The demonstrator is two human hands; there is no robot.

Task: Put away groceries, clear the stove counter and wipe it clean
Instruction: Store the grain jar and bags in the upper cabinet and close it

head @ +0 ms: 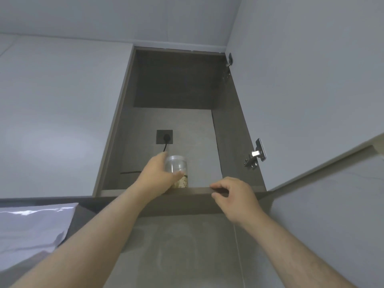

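I look up into an open wall cupboard [230,142]. A clear plastic jar [178,169] with pale grains in its bottom stands on the cupboard floor near the front edge. My left hand [158,177] grips the jar from its left side, thumb across the front. My right hand [234,196] rests on the cupboard's front bottom edge [187,193], fingers curled over the lip and thumb beneath it.
A black socket [164,136] with a plug and cable [129,172] sits on the cupboard's back wall, behind the jar. The open door [311,80] hangs at the right on two metal hinges [256,154]. A white range hood [31,229] juts out at lower left.
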